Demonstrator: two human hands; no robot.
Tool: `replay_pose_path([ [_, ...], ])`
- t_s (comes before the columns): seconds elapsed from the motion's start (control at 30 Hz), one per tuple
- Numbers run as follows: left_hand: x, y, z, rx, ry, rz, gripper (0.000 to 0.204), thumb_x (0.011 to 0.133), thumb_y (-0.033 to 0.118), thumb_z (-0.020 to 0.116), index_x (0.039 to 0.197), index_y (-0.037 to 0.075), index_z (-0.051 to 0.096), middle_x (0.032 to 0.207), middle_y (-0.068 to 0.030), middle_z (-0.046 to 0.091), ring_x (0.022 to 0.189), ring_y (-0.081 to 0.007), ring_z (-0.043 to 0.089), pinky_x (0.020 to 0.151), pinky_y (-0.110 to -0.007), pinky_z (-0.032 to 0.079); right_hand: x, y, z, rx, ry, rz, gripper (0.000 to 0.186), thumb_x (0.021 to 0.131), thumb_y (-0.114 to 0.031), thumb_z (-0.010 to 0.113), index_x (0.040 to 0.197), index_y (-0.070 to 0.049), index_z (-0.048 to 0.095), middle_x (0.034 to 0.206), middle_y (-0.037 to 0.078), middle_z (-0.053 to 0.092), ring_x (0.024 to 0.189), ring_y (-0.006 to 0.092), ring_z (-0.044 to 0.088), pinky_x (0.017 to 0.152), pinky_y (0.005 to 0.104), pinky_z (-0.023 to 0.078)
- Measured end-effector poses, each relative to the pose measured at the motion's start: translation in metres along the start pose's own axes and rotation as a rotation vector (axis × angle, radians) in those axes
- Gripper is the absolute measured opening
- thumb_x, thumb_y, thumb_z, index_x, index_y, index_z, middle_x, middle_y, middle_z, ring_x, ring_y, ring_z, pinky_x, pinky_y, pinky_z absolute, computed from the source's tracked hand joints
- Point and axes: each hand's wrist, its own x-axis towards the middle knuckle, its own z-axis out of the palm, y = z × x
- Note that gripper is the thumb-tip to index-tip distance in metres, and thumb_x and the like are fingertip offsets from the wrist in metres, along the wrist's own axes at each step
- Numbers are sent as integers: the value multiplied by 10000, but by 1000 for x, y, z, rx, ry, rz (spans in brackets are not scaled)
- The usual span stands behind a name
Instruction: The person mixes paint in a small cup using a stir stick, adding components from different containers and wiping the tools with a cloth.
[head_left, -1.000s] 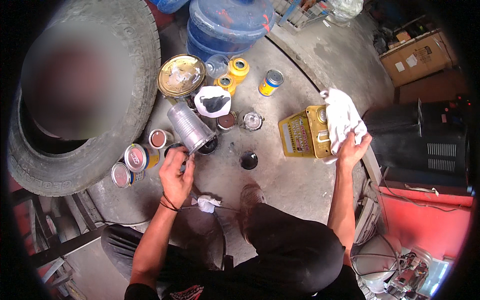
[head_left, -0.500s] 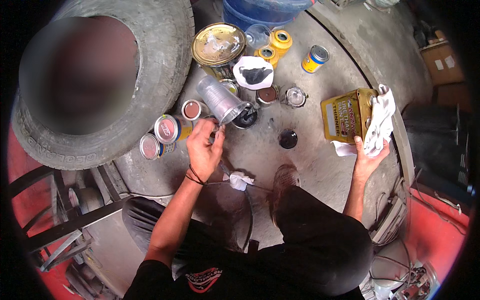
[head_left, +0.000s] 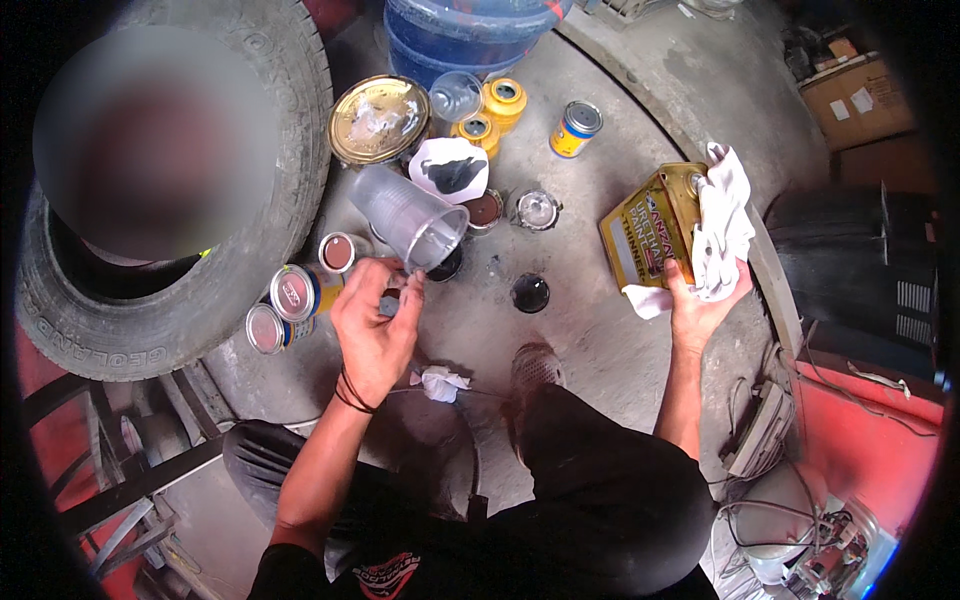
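Note:
A tilted clear plastic cup (head_left: 400, 212) hangs from my left hand (head_left: 378, 322), whose fingers pinch its rim; the mouth faces down to the right. My right hand (head_left: 708, 305) grips a gold rectangular thinner can (head_left: 655, 230) together with a white cloth (head_left: 722, 225) draped over its side. The can leans, its cap end toward the cloth. Beneath the cup, a container of dark liquid (head_left: 447, 266) is partly hidden. To its right on the floor lies a round black lid or shallow cup (head_left: 530, 293). A clear cup (head_left: 537, 210) stands farther back.
Small paint cans (head_left: 293, 292) stand left of my left hand, beside a big tyre (head_left: 300, 200). Behind are a gold-lidded can (head_left: 380, 120), yellow bottles (head_left: 503, 105), a black-stained white paper (head_left: 448, 170), a yellow-blue can (head_left: 576, 130) and a blue water container (head_left: 470, 40). Crumpled tissue (head_left: 440, 383) lies nearer.
The view has swung, so the floor items sit farther left. The cup has come up slightly and uncovers less of the dark container. Both hands keep their holds; the thinner can leans a little more.

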Motion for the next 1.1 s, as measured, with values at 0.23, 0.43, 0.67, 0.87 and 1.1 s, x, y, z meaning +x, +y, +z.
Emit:
replay_pose_path([
  [0.23,11,36,27,-216,-98,-200,245,955,24,804,829,14,593,810,1,683,725,-50,597,637,-245,462,32,-71,-42,-178,-216,-433,1053,622,-272,1036,1471,-121,432,1546,264,371,1459,419,421,1159,586,409],
  [0.43,25,43,45,-550,-264,-390,244,978,21,781,816,32,598,744,-4,668,697,-95,713,604,-253,530,44,-140,-66,-397,-441,-757,1015,645,-258,1015,1490,-144,464,1607,280,317,1484,466,411,1128,588,457],
  [0.67,23,44,60,-737,-315,-498,201,961,55,797,847,-9,644,774,-40,703,683,-112,742,587,-260,565,45,-169,-60,-487,-537,-884,860,638,-260,1038,1367,-172,590,1591,300,324,1456,509,424,1140,622,431],
  [0.87,17,47,80,-709,-238,-439,187,850,111,793,789,-29,684,678,-116,733,620,-173,774,562,-305,569,44,-191,-49,-544,-631,-1023,750,640,-218,1030,1274,-202,631,1554,288,401,1396,512,464,1130,620,430],
  [1.1,16,54,74,-595,-313,-416,200,920,61,807,842,-46,657,794,-112,752,710,-168,794,581,-282,582,44,-201,-46,-630,-677,-1070,606,606,-127,958,1147,-269,726,1500,215,430,1357,493,466,1095,603,440],
])
